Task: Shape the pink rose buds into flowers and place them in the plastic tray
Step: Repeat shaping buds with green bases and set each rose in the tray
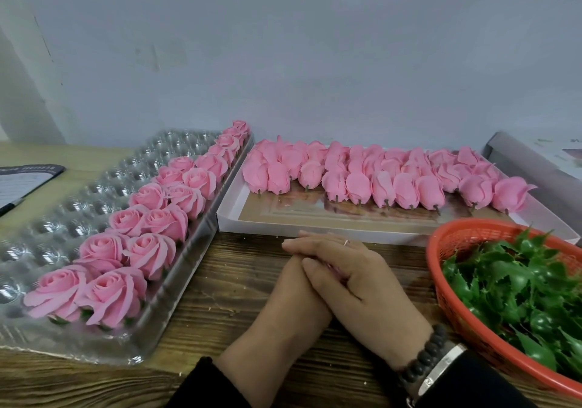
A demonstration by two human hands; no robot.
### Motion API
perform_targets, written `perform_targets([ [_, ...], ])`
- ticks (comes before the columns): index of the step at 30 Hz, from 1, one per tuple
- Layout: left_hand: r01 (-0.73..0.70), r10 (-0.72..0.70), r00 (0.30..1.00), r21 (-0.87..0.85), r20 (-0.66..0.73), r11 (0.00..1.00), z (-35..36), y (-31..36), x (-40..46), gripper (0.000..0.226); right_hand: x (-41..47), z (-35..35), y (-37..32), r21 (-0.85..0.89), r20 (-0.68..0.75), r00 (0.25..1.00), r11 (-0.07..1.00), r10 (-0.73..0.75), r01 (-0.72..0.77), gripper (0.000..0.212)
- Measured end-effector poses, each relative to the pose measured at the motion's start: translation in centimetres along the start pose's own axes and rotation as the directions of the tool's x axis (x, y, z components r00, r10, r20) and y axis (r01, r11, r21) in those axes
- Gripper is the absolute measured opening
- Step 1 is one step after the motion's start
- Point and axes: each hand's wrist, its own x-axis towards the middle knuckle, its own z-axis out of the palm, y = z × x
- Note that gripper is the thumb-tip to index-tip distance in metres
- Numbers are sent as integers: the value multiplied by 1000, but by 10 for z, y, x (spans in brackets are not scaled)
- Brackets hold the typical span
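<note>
Item one: we are resting both hands on the wooden table (220, 294), pressed together at centre. Our right hand (352, 278) is lying on top, fingers straight and pointing left, covering most of our left hand (283, 306) beneath it. A sliver of pink is showing between the palms under the right fingers; we cannot tell what it is or whether either hand is truly gripping it. A ring (346, 242) is showing on one right finger, and a dark bead bracelet (423, 358) and a silver bangle (441, 368) are sitting at the right wrist, above a black sleeve (472, 388).

Item two: the clear tray (63, 218) is lying at our left, running away toward the wall. Opened roses (151, 221) are filling its two right-hand columns; the cells further left are standing bare.

Item three: a flat white box (230, 215) is sitting just beyond our hands, touching the tray's right edge. Closed buds (381, 187) are lying across its far part in crowded rows, short stems pointing toward us.

Item four: an orange basket (447, 243) is sitting at our right, holding green leaf pieces (519, 288).

Item five: a dark-edged paper (22, 180) with a pen (9, 206) is lying at far left.
</note>
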Motion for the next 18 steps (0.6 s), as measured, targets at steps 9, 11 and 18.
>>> perform_targets([
  [9,16,-28,991,-88,-133,996,-12,11,2,12,-2,-4,5,320,-282,956,947,79,16,30],
  [11,31,-56,983,-143,-174,989,-14,13,3,8,-2,-2,3,239,-281,959,970,34,36,31],
  [18,72,-69,986,12,-152,997,-13,15,4,29,-3,3,-3,41,-108,994,999,-30,34,39],
])
